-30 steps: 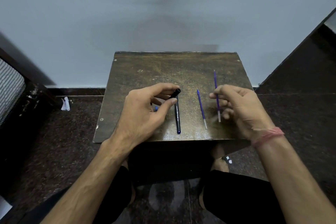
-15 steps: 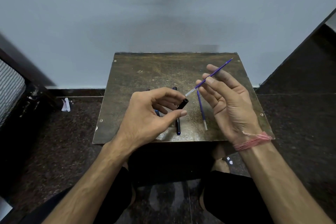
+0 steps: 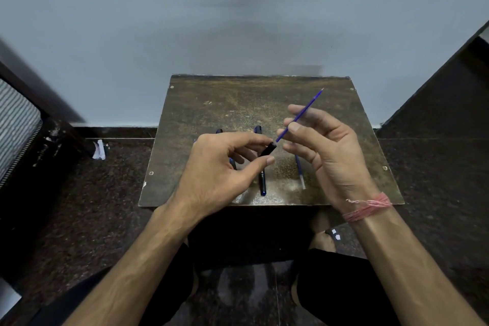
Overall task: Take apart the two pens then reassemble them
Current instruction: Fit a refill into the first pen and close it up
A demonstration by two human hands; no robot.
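My left hand (image 3: 222, 172) pinches a black pen barrel (image 3: 268, 149), open end toward the right. My right hand (image 3: 328, 151) holds a thin blue refill (image 3: 307, 111) between thumb and fingers, tilted up to the right. The refill's lower end sits at the barrel's mouth. A second black pen barrel (image 3: 262, 182) lies lengthwise on the small brown table (image 3: 211, 114), between my hands. A second blue refill (image 3: 300, 172) lies on the table, partly behind my right hand. Another blue pen part (image 3: 219, 131) peeks out beyond my left hand.
The table stands against a pale wall on a dark speckled floor. A crumpled white scrap (image 3: 99, 149) lies on the floor at the left, beside dark furniture (image 3: 31, 124). My knees in black shorts are below the table's near edge.
My right hand lifted a refill from the table and brought its lower end to the mouth of the barrel in my left hand. My left hand raised the barrel off the table.
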